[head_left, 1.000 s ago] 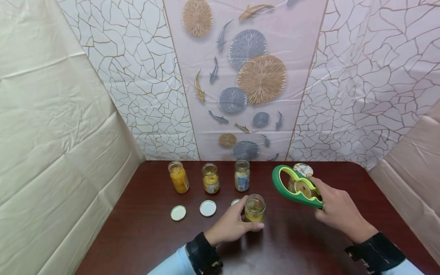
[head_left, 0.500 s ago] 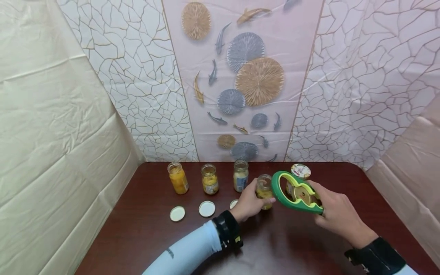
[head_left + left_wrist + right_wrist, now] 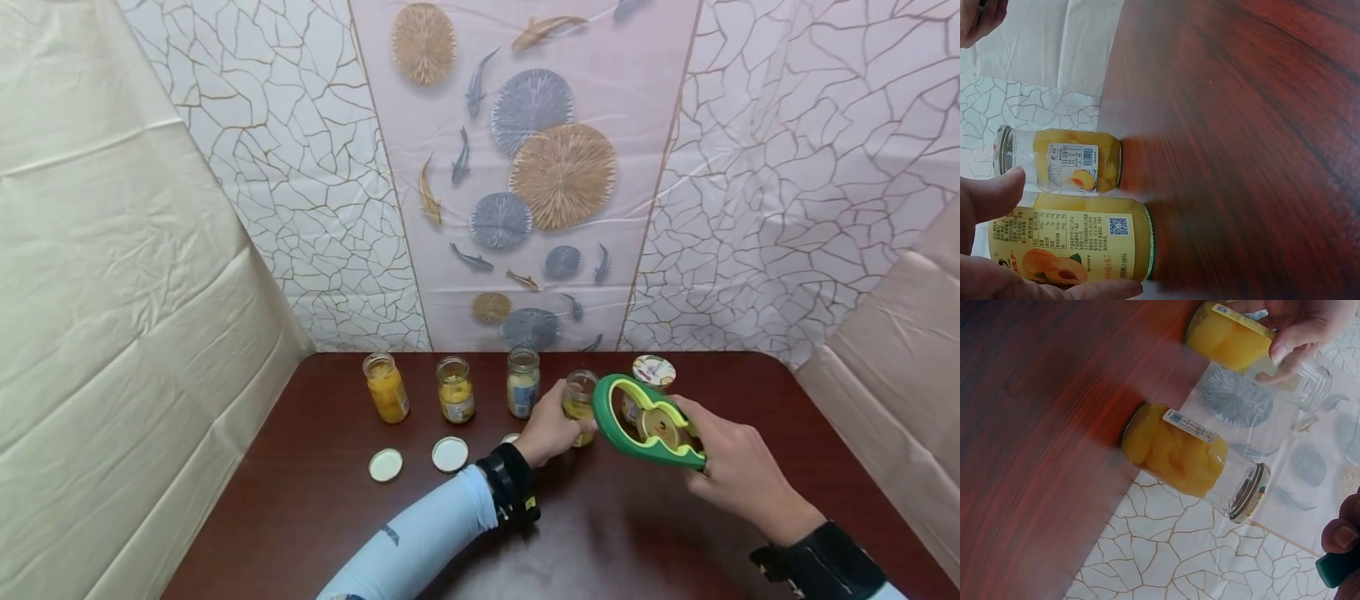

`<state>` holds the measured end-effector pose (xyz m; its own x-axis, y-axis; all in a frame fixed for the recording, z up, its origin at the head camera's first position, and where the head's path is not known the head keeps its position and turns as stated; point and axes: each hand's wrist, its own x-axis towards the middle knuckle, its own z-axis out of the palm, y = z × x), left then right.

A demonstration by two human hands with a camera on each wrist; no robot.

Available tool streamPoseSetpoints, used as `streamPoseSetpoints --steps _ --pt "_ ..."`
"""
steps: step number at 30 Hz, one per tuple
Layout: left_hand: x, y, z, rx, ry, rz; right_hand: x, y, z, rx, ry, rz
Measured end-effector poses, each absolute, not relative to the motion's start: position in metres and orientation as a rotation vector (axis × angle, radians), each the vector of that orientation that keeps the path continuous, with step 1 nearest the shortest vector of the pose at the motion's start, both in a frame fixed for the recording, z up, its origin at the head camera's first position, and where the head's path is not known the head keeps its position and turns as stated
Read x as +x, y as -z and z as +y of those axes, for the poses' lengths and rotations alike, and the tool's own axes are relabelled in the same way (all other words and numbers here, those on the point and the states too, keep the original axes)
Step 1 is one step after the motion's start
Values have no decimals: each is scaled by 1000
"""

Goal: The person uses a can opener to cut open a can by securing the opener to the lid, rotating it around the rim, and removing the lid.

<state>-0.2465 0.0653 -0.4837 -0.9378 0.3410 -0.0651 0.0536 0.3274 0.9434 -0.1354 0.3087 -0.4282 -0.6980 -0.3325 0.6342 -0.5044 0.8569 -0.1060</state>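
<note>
My left hand (image 3: 553,427) holds an open glass jar of yellow fruit pieces (image 3: 579,408), its label picturing peaches in the left wrist view, thumb and fingers around it (image 3: 1072,240). The jar stands on the dark red table. My right hand (image 3: 738,458) grips a green jar opener (image 3: 637,446) above the table. A gold disc like a lid (image 3: 660,427) shows inside the opener's scalloped opening. Behind the opener stands a lidded jar of fruit (image 3: 1175,450), its printed lid (image 3: 654,371) seen over the tool; the opener hides most of it in the head view.
Three open jars line the back: an orange one (image 3: 387,390), a yellow one (image 3: 455,392) and a pale one (image 3: 522,385). Lids lie before them, one left (image 3: 386,465), one middle (image 3: 450,454), one partly behind my left wrist. A patterned cloth (image 3: 562,175) hangs behind.
My left hand has carried the open jar away from me and slightly right, into the back row beside the pale jar. The right hand and opener have dipped slightly.
</note>
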Motion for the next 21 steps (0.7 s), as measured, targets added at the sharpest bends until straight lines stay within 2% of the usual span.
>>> streamPoseSetpoints --steps 15,21 --pt "-276 480 81 343 -1546 2459 -139 436 300 600 -372 -2423" --pt "-277 476 82 330 -1582 2494 -139 437 296 622 -382 -2410"
